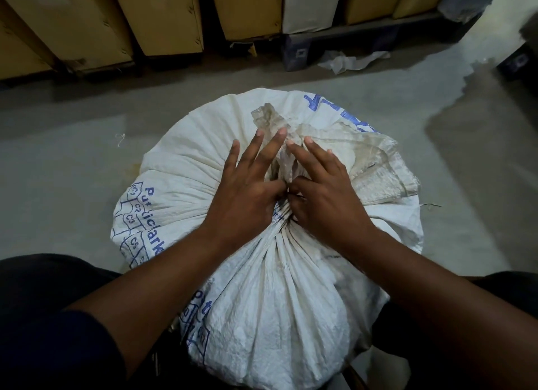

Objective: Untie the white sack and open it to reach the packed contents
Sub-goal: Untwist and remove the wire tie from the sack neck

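A full white woven sack [186,168] with blue print stands on the floor between my knees. Its mouth is gathered into a tied neck [281,215] at the centre, and the loose, dirty top flap [375,162] fans out to the far right. My left hand [247,192] rests on the sack just left of the neck, fingers spread, thumb and forefinger pinching at the tie. My right hand [323,194] mirrors it from the right, thumb and forefinger on the same tie. The tie itself is hidden under my fingertips.
Brown cardboard cartons [163,17] line the far wall on dark pallets [343,37]. A crumpled piece of white plastic [346,61] lies on the grey concrete floor [72,157] beyond the sack. My dark trouser legs [43,317] flank the sack on both sides.
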Demonstrator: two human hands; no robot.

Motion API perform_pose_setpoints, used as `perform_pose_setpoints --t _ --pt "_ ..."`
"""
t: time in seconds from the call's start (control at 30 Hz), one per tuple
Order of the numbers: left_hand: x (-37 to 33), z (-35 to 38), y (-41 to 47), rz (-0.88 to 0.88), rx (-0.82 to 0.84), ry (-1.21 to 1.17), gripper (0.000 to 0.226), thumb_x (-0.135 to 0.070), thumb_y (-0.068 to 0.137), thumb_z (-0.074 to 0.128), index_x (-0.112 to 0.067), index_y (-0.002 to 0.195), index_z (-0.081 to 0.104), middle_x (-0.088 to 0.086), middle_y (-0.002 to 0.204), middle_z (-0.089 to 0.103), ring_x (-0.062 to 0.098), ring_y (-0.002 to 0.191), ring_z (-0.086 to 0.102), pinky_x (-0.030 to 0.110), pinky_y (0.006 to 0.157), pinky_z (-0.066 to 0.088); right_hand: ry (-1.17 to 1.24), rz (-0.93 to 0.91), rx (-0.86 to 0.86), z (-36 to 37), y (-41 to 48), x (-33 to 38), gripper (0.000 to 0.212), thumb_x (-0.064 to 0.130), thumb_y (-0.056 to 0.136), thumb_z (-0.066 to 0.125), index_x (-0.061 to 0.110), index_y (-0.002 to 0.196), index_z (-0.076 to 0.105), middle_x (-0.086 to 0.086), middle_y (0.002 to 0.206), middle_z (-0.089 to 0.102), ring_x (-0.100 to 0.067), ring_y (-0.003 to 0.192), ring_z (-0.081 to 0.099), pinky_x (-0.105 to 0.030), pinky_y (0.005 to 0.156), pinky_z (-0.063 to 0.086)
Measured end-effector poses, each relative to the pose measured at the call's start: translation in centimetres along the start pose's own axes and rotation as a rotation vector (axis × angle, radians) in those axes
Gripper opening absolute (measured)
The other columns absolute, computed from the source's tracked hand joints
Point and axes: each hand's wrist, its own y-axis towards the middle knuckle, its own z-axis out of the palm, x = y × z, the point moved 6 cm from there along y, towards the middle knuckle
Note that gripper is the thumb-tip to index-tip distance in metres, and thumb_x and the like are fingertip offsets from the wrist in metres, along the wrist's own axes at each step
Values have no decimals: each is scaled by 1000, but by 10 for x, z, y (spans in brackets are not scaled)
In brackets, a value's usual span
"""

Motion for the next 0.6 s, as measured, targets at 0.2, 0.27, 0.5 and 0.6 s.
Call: perform_pose_setpoints --t 0.2,0.27,0.5,0.6 --pt "3 8 6 -50 105 -202 19 -12 89 68 -27 97 76 3 177 6 25 163 2 61 127 14 71 81 11 -1 -3 -5 12 21 85 65 16 88 75 -7 164 39 -30 157 24 -57 118 32" --pt "5 11 8 -75 127 -225 17 -15 87 72 -27 97 77 2 177 7 25 163 7 60 127 14 85 101 23 -1 -4 -4 12 20 84 65 16 88 76 -7 165 37 -28 157 22 -55 119 31" --pt "6 13 8 -112 125 -241 10 -24 87 72 -27 96 75 0 175 15 25 161 19 60 127 16 84 136 36 -5 -5 -1 9 19 85 71 20 91 78 -7 166 36 -29 157 22 -56 120 29" --pt "3 14 6 -124 123 -222 9 -25 87 72 -28 95 74 0 174 19 26 161 18 64 125 20 55 168 61 -5 -6 2 6 21 86 72 22 89 76 -5 166 35 -29 158 20 -56 122 23"
